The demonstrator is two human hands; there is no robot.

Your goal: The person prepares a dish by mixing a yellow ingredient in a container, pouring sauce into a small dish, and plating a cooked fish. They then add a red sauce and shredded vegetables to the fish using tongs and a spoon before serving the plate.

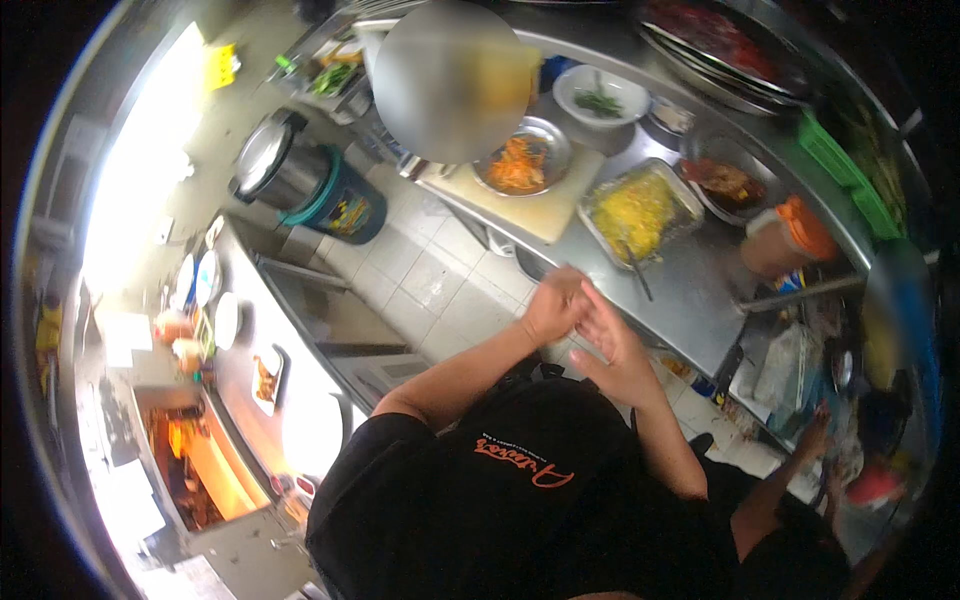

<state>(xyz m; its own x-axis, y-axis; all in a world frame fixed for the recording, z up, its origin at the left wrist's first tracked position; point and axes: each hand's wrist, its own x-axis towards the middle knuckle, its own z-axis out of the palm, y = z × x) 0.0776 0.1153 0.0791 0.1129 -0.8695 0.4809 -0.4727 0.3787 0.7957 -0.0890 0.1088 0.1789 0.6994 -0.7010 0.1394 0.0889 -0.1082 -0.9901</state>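
My left hand [556,304] and my right hand [611,351] meet in front of my chest, near the edge of a stainless steel table [679,330]. The left hand shows its back, and its fingertips are partly hidden behind the right. On the right hand the thumb stands apart from the fingers, and nothing is visible in its grasp. Just beyond them sits a metal tray [589,206] of yellow chopped food [637,210], with a utensil handle [639,277] sticking out. A metal bowl [559,139] of shredded orange vegetables [517,163] stands on a pale cutting board [551,217].
Farther back are a white bowl [570,86] of greens, a metal bowl [757,161] of reddish-brown food and an orange-lidded container [772,247]. A co-worker's hand [814,431] is at the right. Leftward stand a bin [352,202] bearing a metal pot [281,161], and a counter [292,337] with plates.
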